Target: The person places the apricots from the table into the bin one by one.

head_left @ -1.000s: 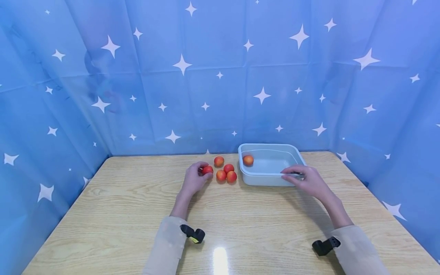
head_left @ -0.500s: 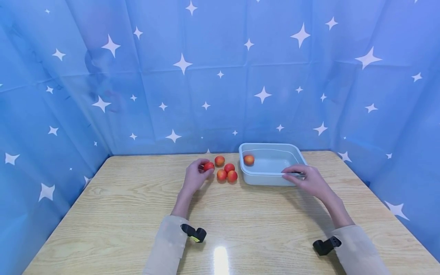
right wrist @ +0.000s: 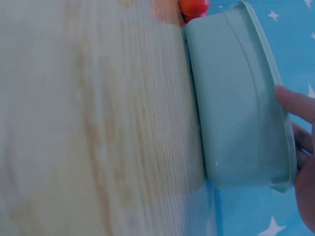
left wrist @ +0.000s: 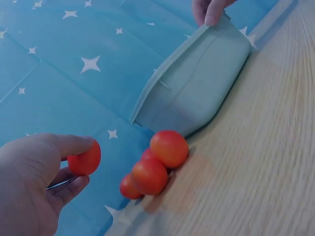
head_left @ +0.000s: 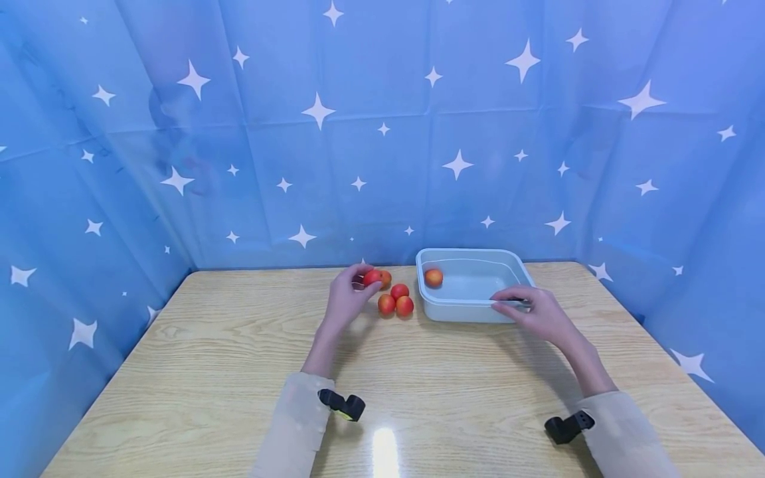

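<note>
My left hand (head_left: 346,297) pinches a small round red fruit (left wrist: 87,158) between thumb and fingertips. In the left wrist view this fruit is held up off the table. Right beside it in the head view is an orange-red fruit (head_left: 386,279), partly covered. Three more such fruits (head_left: 400,291) lie close together just nearer to me. My right hand (head_left: 534,311) grips the near right rim of a pale blue plastic box (head_left: 460,312), thumb outside and fingers over the edge. One fruit (head_left: 433,277) rests inside the box at its left end.
The light wooden table (head_left: 239,372) reaches back to a blue curtain (head_left: 269,133) with white stars, which also closes in both sides. The box stands near the table's far edge, just right of the loose fruits. Black cameras (head_left: 343,403) sit on both sleeves.
My left hand has lifted the red fruit and moved it away from me and slightly right, to beside the farthest loose fruit. The right hand and box have stayed put.
</note>
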The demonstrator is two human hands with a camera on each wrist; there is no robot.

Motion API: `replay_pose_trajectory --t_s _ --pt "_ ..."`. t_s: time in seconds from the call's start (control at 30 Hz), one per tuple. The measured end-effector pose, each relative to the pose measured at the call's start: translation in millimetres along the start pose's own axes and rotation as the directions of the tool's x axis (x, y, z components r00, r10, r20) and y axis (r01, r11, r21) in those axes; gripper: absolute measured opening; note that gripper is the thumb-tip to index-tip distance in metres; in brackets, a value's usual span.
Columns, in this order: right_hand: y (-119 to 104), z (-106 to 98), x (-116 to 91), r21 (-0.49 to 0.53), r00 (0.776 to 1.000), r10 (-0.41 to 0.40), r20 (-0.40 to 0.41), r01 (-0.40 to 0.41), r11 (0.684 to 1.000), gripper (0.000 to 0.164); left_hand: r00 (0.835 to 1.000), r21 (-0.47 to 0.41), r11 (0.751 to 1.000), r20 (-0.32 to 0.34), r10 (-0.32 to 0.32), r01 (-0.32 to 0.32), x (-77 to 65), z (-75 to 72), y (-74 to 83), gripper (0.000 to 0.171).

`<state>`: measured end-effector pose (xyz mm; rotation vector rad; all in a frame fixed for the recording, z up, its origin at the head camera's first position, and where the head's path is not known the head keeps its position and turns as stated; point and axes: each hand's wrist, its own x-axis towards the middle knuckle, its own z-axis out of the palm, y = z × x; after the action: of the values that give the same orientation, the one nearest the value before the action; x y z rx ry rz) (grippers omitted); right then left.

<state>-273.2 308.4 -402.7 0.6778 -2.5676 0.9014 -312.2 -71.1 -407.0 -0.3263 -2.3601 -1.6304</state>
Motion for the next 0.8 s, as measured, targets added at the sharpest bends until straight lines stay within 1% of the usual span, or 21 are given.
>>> replay_pose_trajectory --t_s 0.1,0.23,0.4,0.63,0.8 --pt "0 0 0 0.000 1.000 0.006 0.001 -0.006 1.000 0.014 1.000 -0.008 1.000 -0.003 0.015 -0.015 0.8 1.7 5.0 0.039" --pt "-1 0 0 0.006 1.000 0.015 0.005 -0.015 1.000 0.014 1.000 -0.011 1.000 0.000 0.003 -0.003 0.0 5.4 11.0 0.039" --pt "-2 -1 -1 0.012 1.000 0.015 0.006 -0.015 1.000 0.015 1.000 -0.016 1.000 0.009 0.009 -0.009 -1.7 11.4 20.9 0.040" --pt "-1 -1 -1 0.013 1.000 0.008 0.002 -0.008 1.000 0.014 0.998 -0.053 0.997 0.022 0.057 -0.056 -3.3 21.1 33.0 0.039" --pt "-2 -1 0 0.014 1.000 0.004 0.003 -0.004 1.000 0.014 0.997 -0.071 0.995 0.021 0.070 -0.069 -4.4 26.3 38.3 0.038"
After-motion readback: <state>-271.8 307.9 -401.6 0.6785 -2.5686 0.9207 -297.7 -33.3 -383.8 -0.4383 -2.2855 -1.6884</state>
